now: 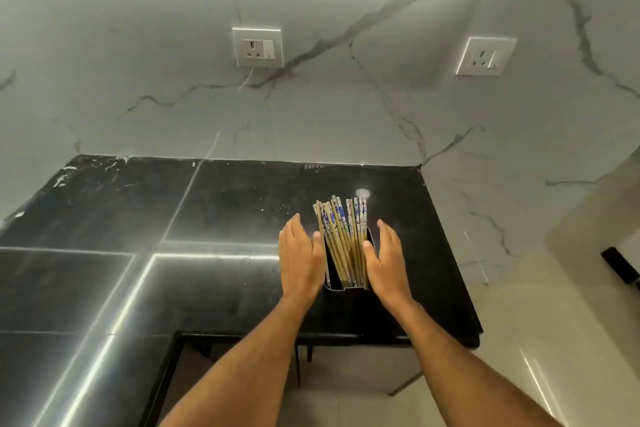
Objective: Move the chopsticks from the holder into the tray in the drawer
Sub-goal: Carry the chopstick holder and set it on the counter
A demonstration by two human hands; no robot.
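Nothing moved yet: all chopsticks (pixel 341 239) stand in the black holder (pixel 348 302) near the bench's (pixel 138 204) right edge, my left hand (pixel 300 260) and right hand (pixel 384 262) flat-open flanking it, grip empty, no drawer in view.

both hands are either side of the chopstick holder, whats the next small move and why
Probably close both hands in on the bundle and gather it. The left hand and right hand flank the black holder with palms open, thumbs near its rim, and nothing gripped yet. The chopsticks still stand in it, fanned and leaning, so bunching them first should let them lift out together. No drawer is in view yet.
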